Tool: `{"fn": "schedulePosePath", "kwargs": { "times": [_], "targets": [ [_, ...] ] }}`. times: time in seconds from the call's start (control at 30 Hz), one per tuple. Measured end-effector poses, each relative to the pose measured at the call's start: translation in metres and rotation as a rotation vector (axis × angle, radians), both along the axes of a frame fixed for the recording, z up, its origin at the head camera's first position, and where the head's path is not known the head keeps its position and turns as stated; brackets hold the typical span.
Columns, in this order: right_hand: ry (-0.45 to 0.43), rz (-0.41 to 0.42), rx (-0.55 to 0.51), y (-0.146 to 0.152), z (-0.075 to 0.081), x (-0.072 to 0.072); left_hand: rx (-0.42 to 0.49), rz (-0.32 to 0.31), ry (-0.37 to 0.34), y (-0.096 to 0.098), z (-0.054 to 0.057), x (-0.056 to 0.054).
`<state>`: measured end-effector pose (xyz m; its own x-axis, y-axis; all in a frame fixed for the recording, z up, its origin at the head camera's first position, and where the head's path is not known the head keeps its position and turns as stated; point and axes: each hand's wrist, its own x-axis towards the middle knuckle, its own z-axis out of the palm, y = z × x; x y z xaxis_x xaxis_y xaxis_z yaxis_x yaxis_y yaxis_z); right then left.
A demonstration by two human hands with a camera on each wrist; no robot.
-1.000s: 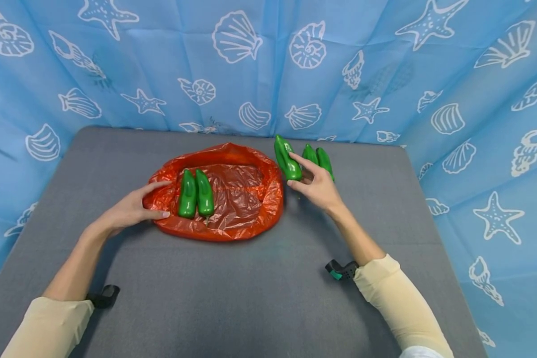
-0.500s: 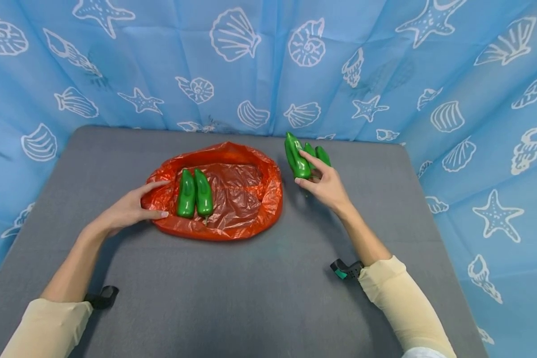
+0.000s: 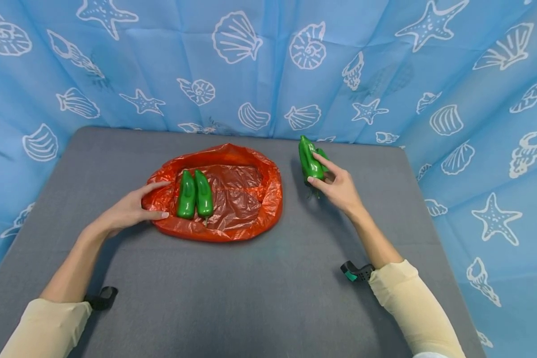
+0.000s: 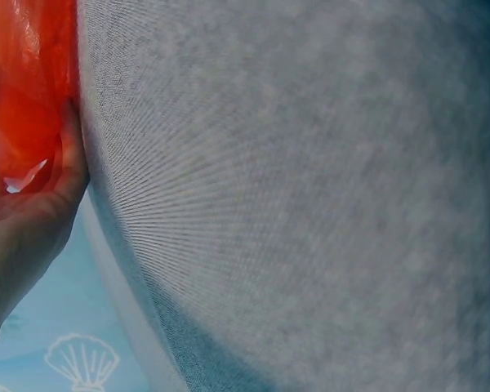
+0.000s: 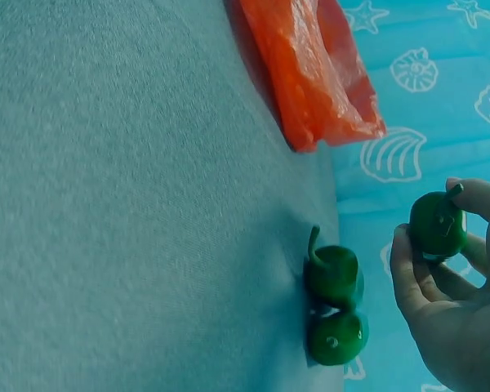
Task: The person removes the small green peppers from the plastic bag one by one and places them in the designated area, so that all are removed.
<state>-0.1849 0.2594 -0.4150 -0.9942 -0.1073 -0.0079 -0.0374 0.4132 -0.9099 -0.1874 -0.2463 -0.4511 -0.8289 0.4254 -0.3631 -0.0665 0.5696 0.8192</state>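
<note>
A red plastic bag (image 3: 270, 214) lies with its mouth spread wide on the grey table, left of centre. Inside, toward its left end, two green peppers (image 3: 187, 199) rest side by side. My left hand (image 3: 130, 209) holds the bag's left end between thumb and fingers, as the left wrist view (image 4: 33, 237) also shows. At the back right, my right hand (image 3: 340, 189) pinches a green pepper (image 3: 310, 161) above the table. In the right wrist view, two more peppers (image 5: 333, 278) lie together on the table below the held one; the head view mostly hides them behind it.
A grey cloth-covered table (image 3: 232, 298) spreads under everything. Blue curtain (image 3: 268, 64) with white shell and starfish prints hangs along its back and sides. A black wrist strap with a camera (image 3: 357, 271) sits on the right forearm, another (image 3: 102, 298) on the left.
My right hand has moved right with the pepper, away from the bag and over the two peppers on the table. The left hand and the bag have stayed in place.
</note>
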Motion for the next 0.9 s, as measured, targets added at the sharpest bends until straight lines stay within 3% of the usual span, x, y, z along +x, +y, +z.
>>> {"fn": "schedulePosePath", "kwargs": {
  "times": [0.13, 0.9],
  "targets": [
    [0.012, -0.019, 0.003, 0.01, -0.006, -0.002, -0.008, 0.002, 0.001, 0.0, 0.0, -0.001],
    [-0.013, -0.114, 0.079, 0.044, -0.004, -0.001, -0.004, 0.006, 0.015, 0.003, 0.0, 0.002]
  ]
}}
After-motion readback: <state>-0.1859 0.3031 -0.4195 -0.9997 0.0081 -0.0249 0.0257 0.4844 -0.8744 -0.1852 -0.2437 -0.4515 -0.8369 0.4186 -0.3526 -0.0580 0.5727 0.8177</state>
